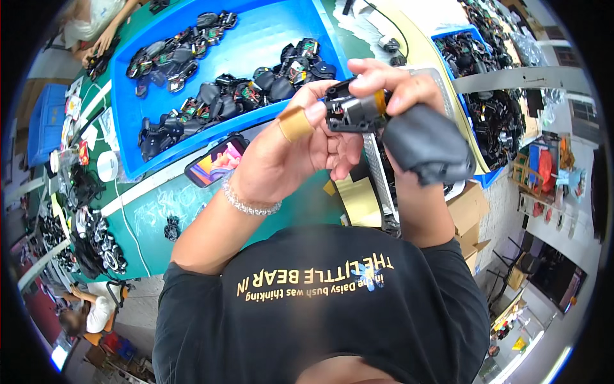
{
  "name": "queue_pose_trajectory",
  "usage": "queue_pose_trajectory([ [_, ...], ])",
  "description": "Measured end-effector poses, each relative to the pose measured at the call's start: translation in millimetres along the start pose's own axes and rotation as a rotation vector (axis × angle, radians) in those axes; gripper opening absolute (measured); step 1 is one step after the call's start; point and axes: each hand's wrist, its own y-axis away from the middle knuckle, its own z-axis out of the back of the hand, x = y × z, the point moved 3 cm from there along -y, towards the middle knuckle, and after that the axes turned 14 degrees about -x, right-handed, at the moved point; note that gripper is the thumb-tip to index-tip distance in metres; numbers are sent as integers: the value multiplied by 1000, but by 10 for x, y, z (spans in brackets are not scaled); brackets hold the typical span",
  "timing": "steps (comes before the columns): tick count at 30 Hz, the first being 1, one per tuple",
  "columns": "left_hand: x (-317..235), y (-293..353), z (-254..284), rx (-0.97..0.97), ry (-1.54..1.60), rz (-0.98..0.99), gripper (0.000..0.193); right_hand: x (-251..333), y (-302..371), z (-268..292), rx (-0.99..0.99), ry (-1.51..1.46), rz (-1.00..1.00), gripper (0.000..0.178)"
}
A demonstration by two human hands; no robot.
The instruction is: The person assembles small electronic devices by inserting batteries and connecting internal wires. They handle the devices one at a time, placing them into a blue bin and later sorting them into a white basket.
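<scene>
My left hand (pixel 288 150), with tan tape round the thumb and a beaded bracelet at the wrist, grips a small black plastic frame (pixel 345 115) with electronic parts inside. From the right, my right hand (pixel 416 96) reaches over with its fingers at a cylinder (pixel 371 105) that has an amber band, at the frame's end. A smooth, rounded black housing (pixel 428 144) sits in the same hand, under the fingers and slightly blurred. Whether the housing is joined to the frame I cannot tell. Both hands are raised above the green table (pixel 294 208).
A blue tray (pixel 128 144) beyond my left hand holds many black device parts. A phone (pixel 217 160) lies against its near edge. Another blue bin (pixel 492 176) of black parts stands at right. Another person's hand (pixel 102 45) is at the far left.
</scene>
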Motion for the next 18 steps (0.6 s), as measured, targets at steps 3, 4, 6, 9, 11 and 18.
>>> queue_pose_trajectory([
  [3,-87,199,-83,-117,-159,-122,56,120,72,-291,-80,227,69,22],
  [4,-130,297,-94,-120,-212,-171,56,153,143,-378,-92,260,73,22],
  [6,-190,466,-152,-199,-322,-279,57,198,235,-465,-64,244,43,23],
  [9,-153,601,-179,-48,-366,-424,57,245,309,-561,-58,188,13,22],
  [11,-146,683,-178,-28,-511,-489,51,277,326,-583,-27,211,33,21],
  [18,-67,819,-201,-133,-655,-707,46,351,422,-663,6,399,156,25],
])
